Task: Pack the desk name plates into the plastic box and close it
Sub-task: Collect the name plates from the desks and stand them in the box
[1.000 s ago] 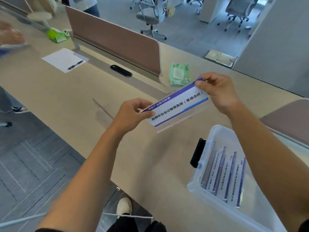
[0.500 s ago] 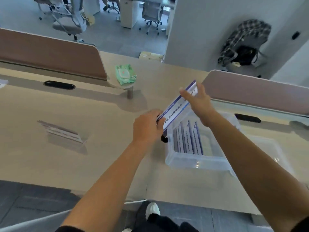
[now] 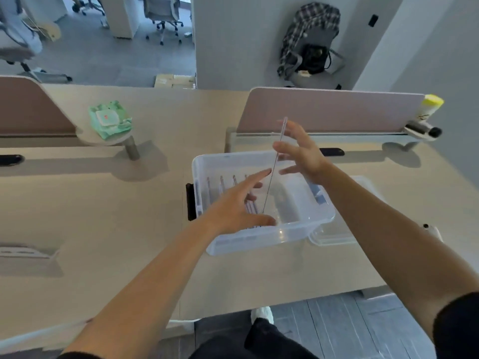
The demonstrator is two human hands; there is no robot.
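1. head view: a clear plastic box (image 3: 261, 237) sits open on the beige desk (image 3: 103, 208), with a black latch (image 3: 191, 202) on its left end.
2. several name plates (image 3: 221, 185) already stand on edge in a row in the left half of the box; the right half shows bare bottom.
3. one more name plate (image 3: 275, 161) is seen edge-on as a thin tilted line, its top above the box's far rim and its lower end down inside the box, just right of the standing row.
4. the left hand (image 3: 238, 208) is over the box with fingers spread and thumb near the front wall; its fingertips reach toward the lower part of the plate, but whether they touch it i cannot tell.
5. the right hand (image 3: 302, 151) is above the far right part of the box, fingers splayed on the right side of the plate's upper half; whether it pinches the plate or has let go i cannot tell.
6. a clear lid (image 3: 344, 229) lies flat on the desk, touching the box's right side.
7. another name plate (image 3: 26, 252) stands on the desk well to the left, blurred.
8. a green wipes pack (image 3: 110, 119) rests on a small round shelf by the left divider panel (image 3: 28, 107).
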